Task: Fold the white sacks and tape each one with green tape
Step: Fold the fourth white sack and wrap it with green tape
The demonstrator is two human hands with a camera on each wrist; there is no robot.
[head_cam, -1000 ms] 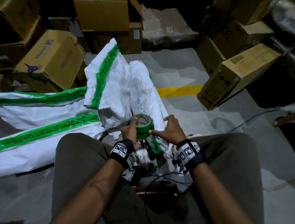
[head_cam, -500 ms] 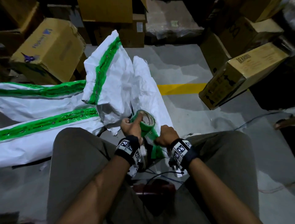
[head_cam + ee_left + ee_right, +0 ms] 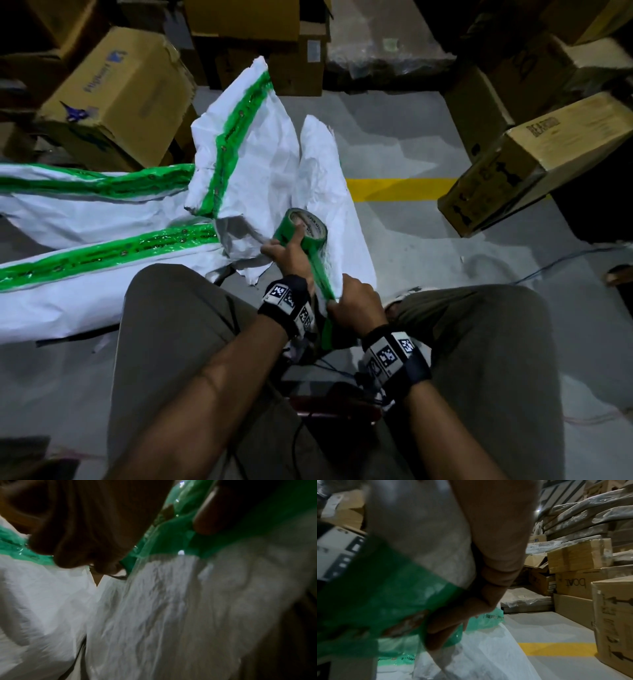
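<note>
A folded white sack (image 3: 322,178) stands between my knees, leaning away from me. My left hand (image 3: 286,251) grips a roll of green tape (image 3: 303,231), thumb across its outer face, held against the sack. A strip of green tape (image 3: 322,274) runs from the roll down to my right hand (image 3: 354,303), which pinches the strip's end against the sack's lower part. In the right wrist view the fingers (image 3: 453,626) press the green strip (image 3: 385,601) onto the white sack (image 3: 488,655). The left wrist view is blurred: green tape (image 3: 171,531) over white sack fabric (image 3: 154,615).
More white sacks with green tape lines (image 3: 102,253) lie on the grey floor at left; one (image 3: 236,137) stands upright beside the held sack. Cardboard boxes (image 3: 113,99) (image 3: 534,164) ring the area. A yellow floor line (image 3: 397,188) runs ahead. Cables (image 3: 555,270) trail at right.
The left hand has tilted the roll and carried it up the sack, drawing out a strip of tape. The right hand has slid down and now holds the strip's end.
</note>
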